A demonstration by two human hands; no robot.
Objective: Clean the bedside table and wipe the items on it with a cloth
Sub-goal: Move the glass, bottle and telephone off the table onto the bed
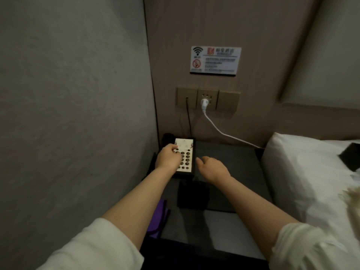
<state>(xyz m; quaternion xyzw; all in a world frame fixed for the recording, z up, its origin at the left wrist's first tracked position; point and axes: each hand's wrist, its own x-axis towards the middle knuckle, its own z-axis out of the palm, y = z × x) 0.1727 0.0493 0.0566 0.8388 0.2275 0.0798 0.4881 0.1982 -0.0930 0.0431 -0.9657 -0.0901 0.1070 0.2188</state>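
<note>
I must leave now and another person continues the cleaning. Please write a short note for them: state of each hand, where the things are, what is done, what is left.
Left hand: fingers curled on the left side of the telephone, at the back left of the bedside table; whether the grip is firm cannot be told.
Right hand: open, holds nothing, over the table just right of the telephone.
Black pad: lies on the table in front of the telephone.
Purple cloth: at the table's left front edge, in no hand.
Done: nothing visible.
Left: wipe telephone, pad and table top.

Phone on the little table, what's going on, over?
Left hand resting on the phone, grip unclear. Right hand open, hovering over the bedside table. No cloth in either hand. Black pad lies in front.
</note>
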